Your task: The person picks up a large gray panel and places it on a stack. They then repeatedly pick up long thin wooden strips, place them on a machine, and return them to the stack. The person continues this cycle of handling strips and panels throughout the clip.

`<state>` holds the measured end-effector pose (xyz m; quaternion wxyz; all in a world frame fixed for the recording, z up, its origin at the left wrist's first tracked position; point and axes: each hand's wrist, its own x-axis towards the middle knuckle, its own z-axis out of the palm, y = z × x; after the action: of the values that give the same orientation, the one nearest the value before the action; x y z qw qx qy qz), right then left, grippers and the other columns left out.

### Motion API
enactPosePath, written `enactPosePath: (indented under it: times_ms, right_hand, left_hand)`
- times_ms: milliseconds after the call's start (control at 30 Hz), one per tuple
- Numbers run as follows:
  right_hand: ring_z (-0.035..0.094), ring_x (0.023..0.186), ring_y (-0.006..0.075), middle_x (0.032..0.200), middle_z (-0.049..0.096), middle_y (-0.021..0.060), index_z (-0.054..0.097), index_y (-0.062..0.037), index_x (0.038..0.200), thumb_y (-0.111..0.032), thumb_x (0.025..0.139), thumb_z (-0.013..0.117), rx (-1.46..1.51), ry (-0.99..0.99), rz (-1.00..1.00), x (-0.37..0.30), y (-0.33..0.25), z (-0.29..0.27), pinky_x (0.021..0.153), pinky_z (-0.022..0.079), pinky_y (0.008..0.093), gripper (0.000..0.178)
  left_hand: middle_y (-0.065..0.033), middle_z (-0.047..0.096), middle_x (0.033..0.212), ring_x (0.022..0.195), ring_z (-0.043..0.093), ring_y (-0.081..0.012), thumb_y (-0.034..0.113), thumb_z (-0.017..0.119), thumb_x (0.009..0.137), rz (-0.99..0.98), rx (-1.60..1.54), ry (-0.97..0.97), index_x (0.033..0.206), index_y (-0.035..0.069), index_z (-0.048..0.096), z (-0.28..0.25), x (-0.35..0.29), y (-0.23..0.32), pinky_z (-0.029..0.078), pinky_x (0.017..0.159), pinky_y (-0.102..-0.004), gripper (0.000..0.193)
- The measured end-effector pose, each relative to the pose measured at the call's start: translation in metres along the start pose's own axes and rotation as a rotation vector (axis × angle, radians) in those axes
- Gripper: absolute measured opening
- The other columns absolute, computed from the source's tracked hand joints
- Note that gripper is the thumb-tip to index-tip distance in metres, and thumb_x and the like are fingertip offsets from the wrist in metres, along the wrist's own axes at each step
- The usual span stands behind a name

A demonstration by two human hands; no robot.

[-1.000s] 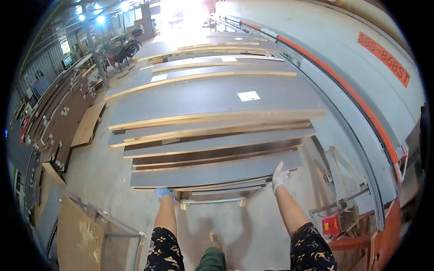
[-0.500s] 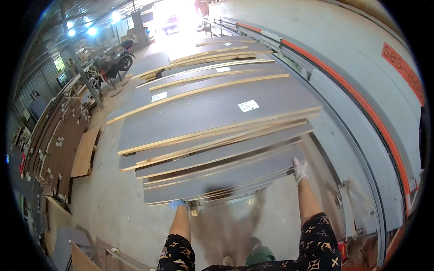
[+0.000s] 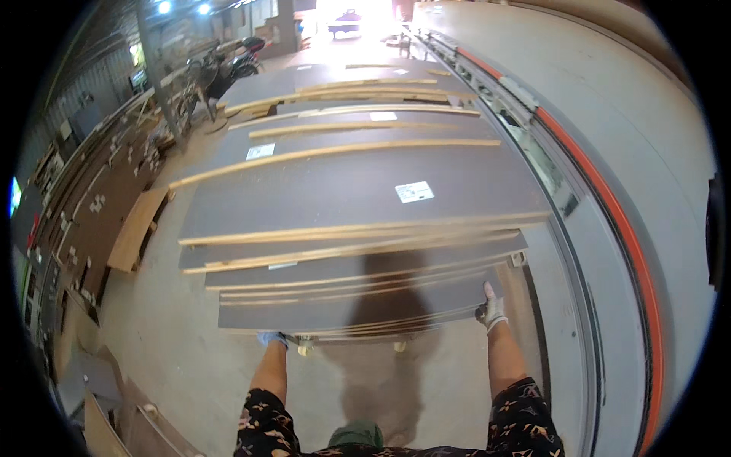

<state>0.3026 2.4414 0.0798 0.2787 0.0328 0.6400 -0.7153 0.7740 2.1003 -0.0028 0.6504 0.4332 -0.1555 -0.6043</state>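
Head view: the nearest stack of grey panels [image 3: 304, 310] lies flat directly in front of the person, its long axis running left to right across the view and its long edge facing the wearer. The blue-gloved left hand [image 3: 272, 337] touches the near edge toward its left end, finger opening hidden; the pale-gloved right hand [image 3: 492, 306] touches the right end, thumb extended forward, grip closure cannot be told.

Floor [image 3: 167, 305]: pale grey, shadowed low centre
Wall [image 3: 99, 95]: ribbed, at left
Window [image 3: 137, 54]: small, bright, in that wall
Lamps [image 3: 203, 9]: two, lit, overhead
Doorway [image 3: 365, 11]: far end, glaring white
Post [image 3: 154, 68]: slim, grey, left
Machine [image 3: 609, 99]: long, pale, orange-striped, right
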Motion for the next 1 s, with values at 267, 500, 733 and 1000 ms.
enactPosePath:
  times_ms: [267,500,733,1000]
  right_hand:
    - [0.042,0.083,0.0165,0.097,0.048,0.0045,0.052,-0.0165,0.114,-0.066,0.064,0.065,-0.048,-0.04,-0.074,-0.036,-0.011,0.03,0.062,0.036,0.029,0.072]
    - [0.041,0.073,0.0154,0.084,0.05,-0.0021,0.056,-0.0191,0.098,-0.071,0.058,0.066,0.012,-0.013,-0.093,0.009,0.0,0.012,0.059,0.031,0.0326,0.066]
    - [0.036,0.061,0.0141,0.078,0.045,-0.0011,0.053,-0.0183,0.1,-0.07,0.062,0.064,-0.012,-0.068,-0.148,0.002,-0.007,0.027,0.053,0.028,0.0302,0.065]
    - [0.045,0.071,0.0145,0.09,0.052,-0.003,0.053,-0.0275,0.108,-0.068,0.061,0.066,0.0,0.007,-0.164,-0.002,-0.012,0.025,0.053,0.029,0.0297,0.063]
  left_hand:
    - [-0.0057,0.06,0.085,0.071,0.055,-0.0194,0.023,0.06,0.082,-0.075,-0.08,0.205,0.1,0.006,0.06,-0.027,0.001,0.0,0.048,0.06,-0.0358,0.025]
    - [-0.0079,0.059,0.087,0.069,0.055,-0.0196,0.025,0.056,0.084,-0.162,-0.146,0.148,0.102,0.002,0.057,-0.025,0.039,-0.037,0.045,0.058,-0.0364,0.029]
    - [-0.0126,0.059,0.095,0.074,0.056,-0.0225,0.024,0.055,0.085,-0.084,-0.239,0.197,0.109,0.002,0.054,-0.025,0.054,-0.043,0.046,0.059,-0.039,0.033]
    - [-0.0135,0.06,0.095,0.072,0.058,-0.0234,0.025,0.057,0.084,-0.173,-0.176,0.223,0.108,0.003,0.052,0.003,0.042,-0.001,0.046,0.056,-0.0386,0.033]
